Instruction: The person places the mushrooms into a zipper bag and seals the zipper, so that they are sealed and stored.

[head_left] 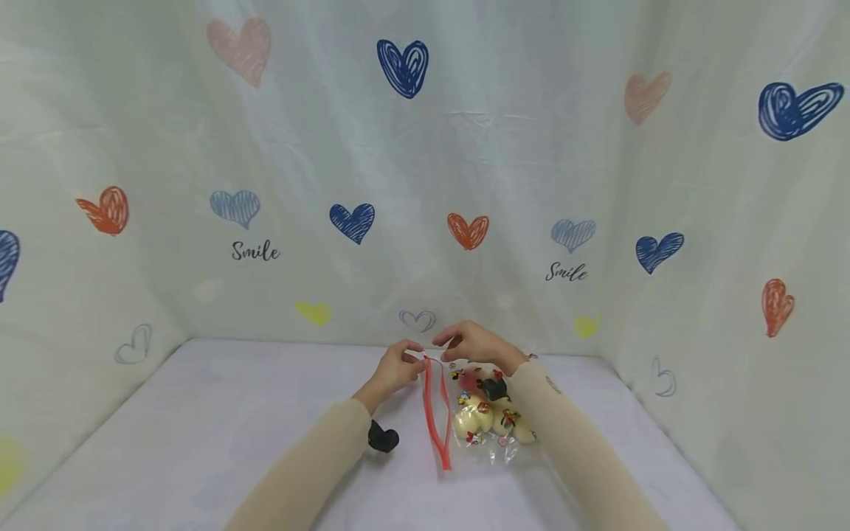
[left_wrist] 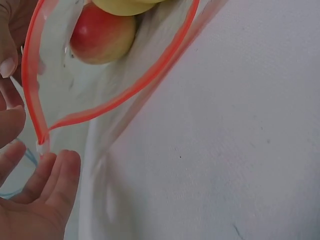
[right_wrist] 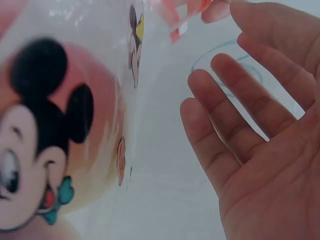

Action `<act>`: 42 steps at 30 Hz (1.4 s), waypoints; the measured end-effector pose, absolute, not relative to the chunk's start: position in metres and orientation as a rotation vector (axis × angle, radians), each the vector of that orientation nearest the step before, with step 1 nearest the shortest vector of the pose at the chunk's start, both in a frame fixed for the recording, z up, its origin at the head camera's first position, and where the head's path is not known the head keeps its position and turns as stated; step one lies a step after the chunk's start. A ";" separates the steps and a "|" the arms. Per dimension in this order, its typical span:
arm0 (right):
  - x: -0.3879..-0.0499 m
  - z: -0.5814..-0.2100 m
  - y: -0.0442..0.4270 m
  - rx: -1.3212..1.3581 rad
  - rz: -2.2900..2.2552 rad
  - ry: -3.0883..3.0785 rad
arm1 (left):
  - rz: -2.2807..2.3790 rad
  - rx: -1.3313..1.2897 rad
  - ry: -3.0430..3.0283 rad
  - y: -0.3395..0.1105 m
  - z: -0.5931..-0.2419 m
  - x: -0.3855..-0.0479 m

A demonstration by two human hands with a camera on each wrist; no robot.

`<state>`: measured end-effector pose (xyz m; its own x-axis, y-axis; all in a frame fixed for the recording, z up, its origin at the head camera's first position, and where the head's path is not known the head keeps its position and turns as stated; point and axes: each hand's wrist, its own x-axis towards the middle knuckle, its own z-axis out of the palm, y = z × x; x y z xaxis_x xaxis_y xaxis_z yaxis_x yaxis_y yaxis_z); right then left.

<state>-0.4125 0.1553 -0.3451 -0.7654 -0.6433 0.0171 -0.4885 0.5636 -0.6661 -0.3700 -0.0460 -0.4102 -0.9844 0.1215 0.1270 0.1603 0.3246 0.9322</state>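
A clear plastic zip bag (head_left: 488, 448) with cartoon prints lies on the white table. Its red zip edge (head_left: 429, 409) faces left, the two strips parted in the middle. Inside are several pale yellow round fruits (head_left: 470, 422) and a red-and-yellow fruit (left_wrist: 102, 37), likely an apple or peach. My left hand (head_left: 393, 369) pinches the far end of the zip, beside a small whitish end piece (left_wrist: 42, 148). Close by, my right hand (head_left: 479, 344) hovers over the bag's far side, fingers loosely bent and apart, as the right wrist view shows; nothing is in its palm.
White cloth covers the table (head_left: 265, 428). A curtain (head_left: 412, 147) printed with hearts and "Smile" hangs behind and on both sides. A small black object (head_left: 383, 436) shows beside the left wrist, and another dark piece (head_left: 494, 389) by the right wrist.
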 end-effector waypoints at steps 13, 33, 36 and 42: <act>-0.424 -0.352 0.154 -0.923 -0.938 2.555 | -1.904 -0.156 -2.478 -0.034 -0.421 -0.380; -0.433 -0.356 0.146 -0.886 -0.887 2.610 | -1.887 -0.086 -2.376 -0.025 -0.423 -0.376; -0.434 -0.357 0.143 -0.876 -0.857 2.628 | -1.970 -0.054 -2.337 -0.025 -0.424 -0.376; -0.436 -0.360 0.139 -0.908 -0.857 2.618 | -2.152 -0.038 -2.209 -0.023 -0.426 -0.378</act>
